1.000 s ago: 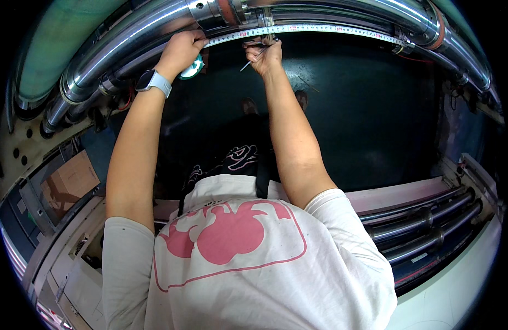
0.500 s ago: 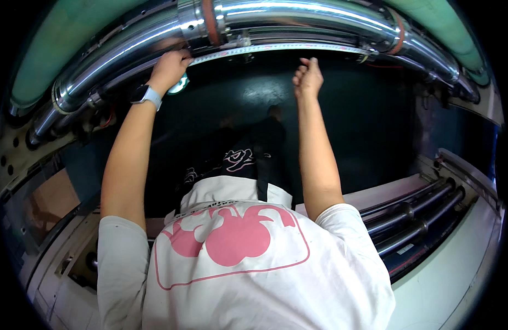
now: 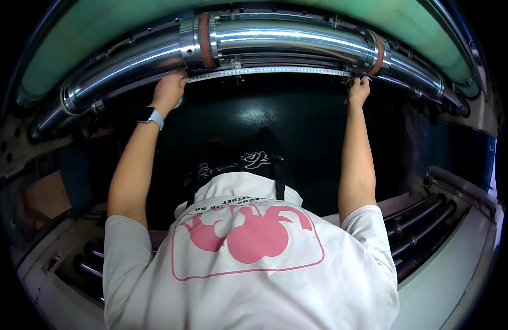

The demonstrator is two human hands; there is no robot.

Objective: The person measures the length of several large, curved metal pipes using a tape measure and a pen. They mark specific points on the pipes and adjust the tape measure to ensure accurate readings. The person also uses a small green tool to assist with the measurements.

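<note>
A white tape measure blade [image 3: 256, 70] is drawn out in front of a long polished metal roller [image 3: 287, 39], running across from left to right. My left hand [image 3: 170, 91] is closed around the tape measure at the blade's left end; a sliver of its teal case [image 3: 180, 103] shows beneath the hand. At the blade's right end, my right hand [image 3: 359, 91] has its fingers pinched together just under the roller's right collar. The exact spot where these fingertips grip is too small to make out fully.
Reddish-brown bands [image 3: 205, 41] ring the roller's collars. Behind it curves a large green cylinder [image 3: 127, 41]. Below the tape lies a dark surface [image 3: 254, 113]. Smaller rollers [image 3: 424, 225] sit in a pale machine frame at the lower right, and a brown panel [image 3: 46, 195] stands at left.
My right hand has moved right, from below the middle of the blade to its right end. My left hand stays on the tape measure. The view has shifted slightly.
</note>
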